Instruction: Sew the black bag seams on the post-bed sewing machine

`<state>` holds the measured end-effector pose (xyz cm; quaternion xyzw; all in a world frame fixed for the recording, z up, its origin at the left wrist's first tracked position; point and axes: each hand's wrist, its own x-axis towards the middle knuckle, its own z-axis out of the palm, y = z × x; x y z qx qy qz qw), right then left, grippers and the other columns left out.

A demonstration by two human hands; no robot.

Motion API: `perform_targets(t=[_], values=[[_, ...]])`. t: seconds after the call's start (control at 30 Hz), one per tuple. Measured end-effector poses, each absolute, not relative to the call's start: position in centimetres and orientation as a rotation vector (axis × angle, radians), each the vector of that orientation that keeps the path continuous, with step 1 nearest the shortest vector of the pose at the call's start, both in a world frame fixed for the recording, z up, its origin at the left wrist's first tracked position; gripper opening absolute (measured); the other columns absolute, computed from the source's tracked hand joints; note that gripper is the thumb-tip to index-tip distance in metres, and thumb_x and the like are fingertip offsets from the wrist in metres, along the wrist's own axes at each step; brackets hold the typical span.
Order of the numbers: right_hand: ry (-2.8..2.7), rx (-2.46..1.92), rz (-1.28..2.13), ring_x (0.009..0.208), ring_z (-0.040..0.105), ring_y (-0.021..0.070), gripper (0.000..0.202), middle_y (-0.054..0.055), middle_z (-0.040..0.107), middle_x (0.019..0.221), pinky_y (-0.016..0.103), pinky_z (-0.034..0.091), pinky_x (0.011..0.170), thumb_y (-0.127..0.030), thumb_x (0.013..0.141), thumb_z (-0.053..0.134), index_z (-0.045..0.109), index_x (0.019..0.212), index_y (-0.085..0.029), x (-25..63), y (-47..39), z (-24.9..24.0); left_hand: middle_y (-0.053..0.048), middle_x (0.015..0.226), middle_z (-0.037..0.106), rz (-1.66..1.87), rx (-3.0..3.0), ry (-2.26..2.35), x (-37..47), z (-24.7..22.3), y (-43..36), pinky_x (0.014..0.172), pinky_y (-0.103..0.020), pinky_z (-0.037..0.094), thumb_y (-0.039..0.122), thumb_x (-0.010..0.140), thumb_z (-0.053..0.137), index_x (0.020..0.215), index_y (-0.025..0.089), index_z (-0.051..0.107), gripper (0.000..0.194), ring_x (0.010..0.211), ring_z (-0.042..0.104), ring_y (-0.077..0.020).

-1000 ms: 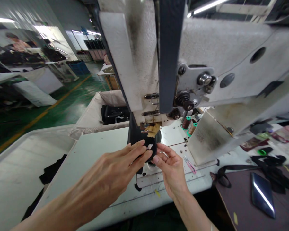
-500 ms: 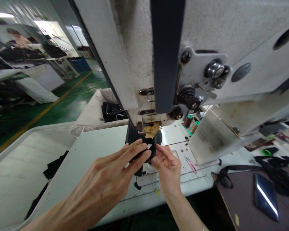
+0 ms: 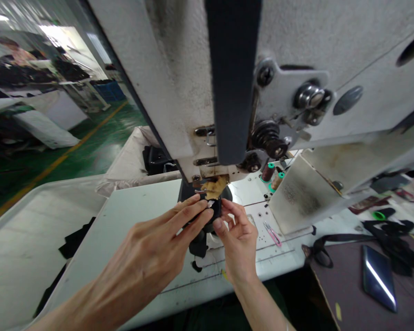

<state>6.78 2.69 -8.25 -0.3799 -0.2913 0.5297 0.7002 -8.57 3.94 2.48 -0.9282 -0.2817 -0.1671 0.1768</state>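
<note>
A black workpiece (image 3: pixel 186 194), apparently fabric, lies at the stitching area of a sewing machine (image 3: pixel 189 92). My left hand (image 3: pixel 158 241) reaches over it from the left, its fingers pressed down on the black material around a small white label (image 3: pixel 210 203). At the right edge of the same piece, my right hand (image 3: pixel 240 243) has its thumb and fingertips closed on the rim, other fingers curled. A crumpled tan scrap (image 3: pixel 215 186) hangs at the presser foot just above the label and hides the needle. Part of the workpiece is covered by my fingers.
Pink-handled thread snips (image 3: pixel 273 234) lie on the machine bed right of my hand. Thread spools (image 3: pixel 268 172) stand behind them. A dark phone (image 3: pixel 378 278) and black strap (image 3: pixel 326 250) are at the right. A pale bin (image 3: pixel 124 165) stands beyond the table; a person sits far left.
Both hands and the black workpiece have shifted slightly forward, bringing the white label closer to the tan scrap. My right thumb and fingers have adjusted along the rim. The view has shifted slightly.
</note>
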Motion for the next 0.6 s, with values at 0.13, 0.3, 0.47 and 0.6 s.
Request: perform_targets(t=[0.13, 0.3, 0.47, 0.6], values=[[-0.657, -0.891, 1.170, 0.107, 0.055, 0.0191, 0.044, 0.005, 0.059, 0.122, 0.036, 0.047, 0.099, -0.033, 0.078, 0.082, 0.070, 0.120, -0.031, 6.6, 2.9, -7.9, -0.010, 0.131, 0.068, -0.453, -2.603, -0.802, -8.7, 2.3, 4.3, 0.103, -0.032, 0.057, -0.006, 0.084, 0.042, 0.126, 0.009, 0.063, 0.049, 0.125, 0.062, -0.0215], [-0.686, -0.916, 1.138, 0.112, 0.054, 0.0206, 0.044, 0.005, 0.058, 0.125, 0.039, 0.045, 0.103, -0.036, 0.080, 0.080, 0.069, 0.122, -0.031, 6.5, 3.2, -7.7, -0.012, 0.132, 0.068, -0.403, -2.580, -0.809, -8.3, 1.9, 4.5, 0.101, -0.035, 0.059, -0.004, 0.087, 0.042, 0.126, 0.008, 0.063, 0.045, 0.123, 0.064, -0.0241], [-0.721, -0.915, 1.149, 0.117, 0.052, 0.0223, 0.046, 0.006, 0.057, 0.130, 0.039, 0.044, 0.106, -0.038, 0.081, 0.079, 0.067, 0.125, -0.031, 6.5, 3.5, -7.5, -0.015, 0.129, 0.069, -0.401, -2.552, -0.849, -7.3, 2.3, 4.2, 0.100, -0.036, 0.060, -0.003, 0.088, 0.037, 0.122, 0.006, 0.065, 0.044, 0.122, 0.065, -0.0255], [-0.716, -0.902, 1.206, 0.121, 0.050, 0.0232, 0.048, 0.006, 0.056, 0.133, 0.040, 0.041, 0.109, -0.038, 0.082, 0.078, 0.064, 0.127, -0.030, 6.6, 3.6, -7.3, -0.016, 0.128, 0.069, -0.371, -2.573, -0.876, -6.9, 2.5, 4.3, 0.096, -0.038, 0.061, -0.002, 0.087, 0.034, 0.122, 0.006, 0.065, 0.047, 0.122, 0.065, -0.0276]])
